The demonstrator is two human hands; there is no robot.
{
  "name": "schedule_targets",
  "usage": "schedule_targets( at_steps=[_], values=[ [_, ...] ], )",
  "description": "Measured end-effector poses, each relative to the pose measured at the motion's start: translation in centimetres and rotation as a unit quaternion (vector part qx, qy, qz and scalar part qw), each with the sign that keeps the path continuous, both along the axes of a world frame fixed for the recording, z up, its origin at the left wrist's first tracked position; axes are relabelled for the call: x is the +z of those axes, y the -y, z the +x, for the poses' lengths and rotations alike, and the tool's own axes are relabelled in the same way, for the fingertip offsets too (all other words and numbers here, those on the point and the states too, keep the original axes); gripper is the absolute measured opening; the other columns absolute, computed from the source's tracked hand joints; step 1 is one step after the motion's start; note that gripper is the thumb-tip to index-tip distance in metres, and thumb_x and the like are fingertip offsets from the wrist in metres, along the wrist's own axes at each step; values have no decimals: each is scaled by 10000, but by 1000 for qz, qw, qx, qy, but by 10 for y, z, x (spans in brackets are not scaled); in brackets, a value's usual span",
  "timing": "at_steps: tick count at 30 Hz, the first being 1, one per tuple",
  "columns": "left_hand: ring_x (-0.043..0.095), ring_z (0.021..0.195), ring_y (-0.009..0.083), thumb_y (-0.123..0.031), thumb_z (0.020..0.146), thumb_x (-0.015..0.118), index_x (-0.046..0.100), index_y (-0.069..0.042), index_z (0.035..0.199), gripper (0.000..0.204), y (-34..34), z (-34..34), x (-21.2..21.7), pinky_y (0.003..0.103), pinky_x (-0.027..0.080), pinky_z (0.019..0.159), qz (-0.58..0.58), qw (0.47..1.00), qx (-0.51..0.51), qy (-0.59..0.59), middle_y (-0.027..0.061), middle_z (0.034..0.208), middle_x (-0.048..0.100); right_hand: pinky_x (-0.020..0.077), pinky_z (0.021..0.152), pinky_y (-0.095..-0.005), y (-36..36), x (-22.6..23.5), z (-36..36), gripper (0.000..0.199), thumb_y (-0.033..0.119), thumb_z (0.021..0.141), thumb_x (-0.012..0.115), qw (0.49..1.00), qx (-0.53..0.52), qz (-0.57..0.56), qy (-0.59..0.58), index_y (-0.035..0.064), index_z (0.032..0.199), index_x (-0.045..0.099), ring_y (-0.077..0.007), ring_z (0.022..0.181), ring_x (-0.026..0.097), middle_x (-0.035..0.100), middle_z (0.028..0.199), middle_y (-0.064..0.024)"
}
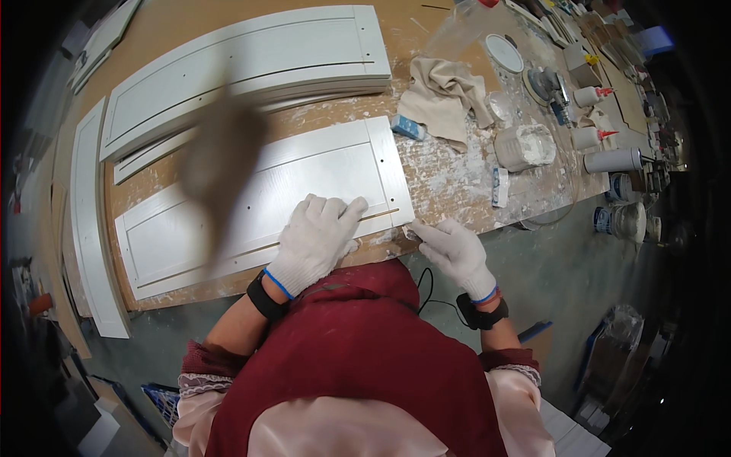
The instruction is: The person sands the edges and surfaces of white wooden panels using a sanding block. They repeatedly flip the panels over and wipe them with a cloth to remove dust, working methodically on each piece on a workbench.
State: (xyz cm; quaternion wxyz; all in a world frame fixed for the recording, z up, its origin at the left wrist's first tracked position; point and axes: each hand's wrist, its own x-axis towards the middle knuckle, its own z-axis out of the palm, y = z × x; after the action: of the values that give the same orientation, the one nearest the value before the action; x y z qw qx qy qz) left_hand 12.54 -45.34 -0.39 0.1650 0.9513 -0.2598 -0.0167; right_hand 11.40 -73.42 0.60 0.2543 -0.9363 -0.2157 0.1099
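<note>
A dark, smeared blur (217, 164) hangs over the left half of the view, covering part of the white cabinet door panel (259, 202) and the larger panel (244, 68) lying farther back; what the blur is cannot be made out. At the far left, a narrow white panel (90, 221) runs along the workbench edge, its near end bent by the lens. The near edge of the workbench (449, 186) is partly hidden behind the person's red apron (358, 358), which fills the lower middle of the picture.

The left hand (314, 242), in a white knit glove with a dark wristband, lies flat and open on the near right part of the door panel, fingers spread and pointing away toward the far right, pressing on the surface beside a thin groove. The panel itself sits on the bench just in front of the person, tilted so its right end is farther away.

The right hand (454, 251), also gloved, is off the panel's near right corner. Its fingers pinch together on something small and pale at the corner (409, 231); what it grips is too small to identify.

Farther right, a beige rag (445, 95) lies crumpled on the filler-spattered bench, with a white-crusted tub (525, 146) and glue bottles (592, 97) beyond it. The right rim is dark and cluttered, hard to read.
</note>
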Motion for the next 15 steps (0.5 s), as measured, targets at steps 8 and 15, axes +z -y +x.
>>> schedule_targets(
  at_steps=[8,15],
  values=[
    [542,901,248,-253,725,799,517,-190,1294,639,-1,0,2,382,476,817,-14,1000,0,-12,33,960,560,507,634,-413,-17,-11,-8,415,239,856,682,998,-5,-56,6,210,1269,648,-305,738,623,623,812,-87],
    [538,902,242,-247,720,798,532,-184,1289,630,-1,-1,4,375,477,826,-19,1000,7,-10,30,980,558,508,628,-418,-24,-11,-8,425,242,859,672,995,-14,-96,-7,222,1283,641,-296,729,627,624,807,-83]
  ],
)
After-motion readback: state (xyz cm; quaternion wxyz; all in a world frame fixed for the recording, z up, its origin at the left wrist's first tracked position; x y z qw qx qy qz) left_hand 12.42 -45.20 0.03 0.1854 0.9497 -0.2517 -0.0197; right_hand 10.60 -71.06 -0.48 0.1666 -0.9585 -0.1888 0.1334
